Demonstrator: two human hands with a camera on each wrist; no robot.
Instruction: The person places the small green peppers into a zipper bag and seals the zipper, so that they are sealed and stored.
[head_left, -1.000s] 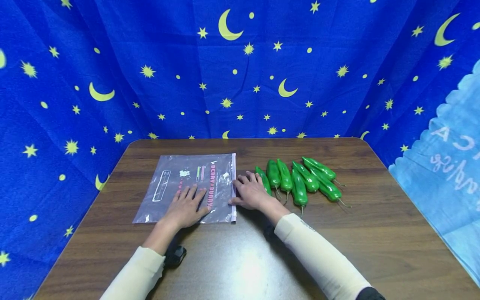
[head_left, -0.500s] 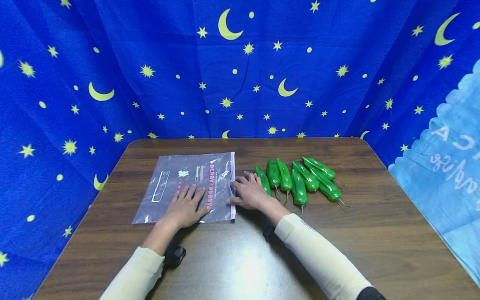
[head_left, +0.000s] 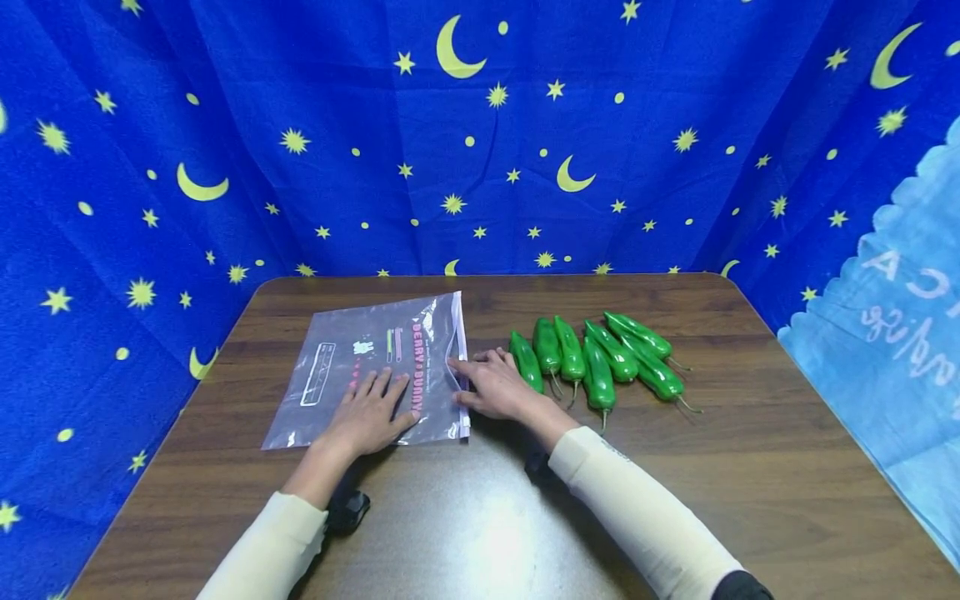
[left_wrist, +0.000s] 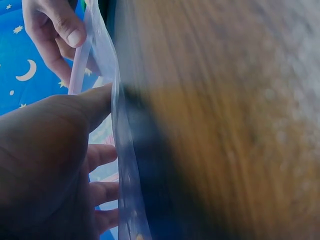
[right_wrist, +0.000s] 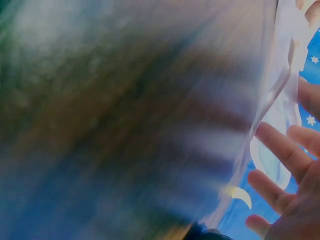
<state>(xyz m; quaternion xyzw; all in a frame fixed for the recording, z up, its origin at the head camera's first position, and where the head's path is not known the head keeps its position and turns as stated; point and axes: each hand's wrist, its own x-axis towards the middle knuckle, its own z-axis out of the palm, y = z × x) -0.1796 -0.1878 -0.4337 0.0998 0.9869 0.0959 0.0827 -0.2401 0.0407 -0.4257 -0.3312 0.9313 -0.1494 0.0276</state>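
Note:
A clear zip bag (head_left: 348, 358) with pink lettering lies on the table, its pale zip edge (head_left: 459, 321) facing right. My left hand (head_left: 367, 417) rests on the bag with fingers spread. At the zip edge is my right hand (head_left: 495, 385), index finger reaching across the strip and thumb touching it lower down. A gap shows between the bag's layers there, and the strip bends. In the left wrist view, the strip (left_wrist: 80, 70) stands raised beside the right thumb. Much of the right wrist view is blurred, with splayed fingers (right_wrist: 285, 150) along the plastic edge.
Several glossy green peppers (head_left: 598, 375) with stems lie right of the right hand, the nearest one (head_left: 525, 362) close to its knuckles. The brown wooden table (head_left: 675, 517) ends at a blue curtain (head_left: 337, 108) with moons and stars. A light blue cloth hangs at right.
The bag's zip edge has shifted slightly left and its far end has lifted. The right index finger has moved onto the strip, and the layers have parted there. The left hand stays almost still.

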